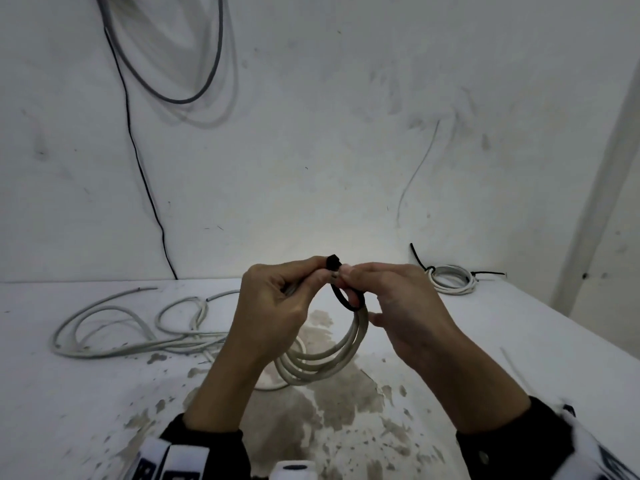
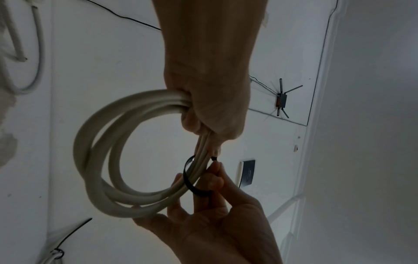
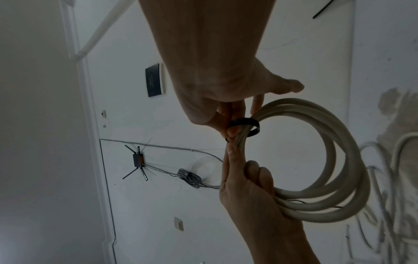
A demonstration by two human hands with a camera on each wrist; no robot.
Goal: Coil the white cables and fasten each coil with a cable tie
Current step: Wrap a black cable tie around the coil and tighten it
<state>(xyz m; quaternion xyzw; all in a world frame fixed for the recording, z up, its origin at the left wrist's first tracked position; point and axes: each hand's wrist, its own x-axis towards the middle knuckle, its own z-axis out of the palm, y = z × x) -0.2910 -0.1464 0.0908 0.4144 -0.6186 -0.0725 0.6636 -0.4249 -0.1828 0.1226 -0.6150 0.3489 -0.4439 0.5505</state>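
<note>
My left hand (image 1: 277,306) is clenched around the gathered turns of the white coil (image 1: 325,358), held up above the tabletop (image 1: 519,341) at the centre of the head view. The turns bunch at the coil's 12 o'clock, inside my fist, and the free loops hang down toward 6 o'clock. My right hand (image 1: 398,306) pinches the black cable tie (image 1: 346,299), which is looped loosely round the bundle just beside my left thumb. The left wrist view shows the tie (image 2: 192,182) encircling all the turns with slack inside. I cannot tell whether the tail has entered the head.

Handling, in my judgement: the cable looks light and moderately stiff. It holds a round form but would likely spring open if my left grip relaxed. The jacket appears smooth, so turns could slide past one another. The best hold is where it is now, tight on the bundle beside the tie. The tie itself is thin and flexible, and fingertip control near its head seems necessary.

On the tabletop, a finished coil (image 1: 450,278) with black ties lies at 2 o'clock. Loose white cables (image 1: 121,327) sprawl at 9 o'clock.
</note>
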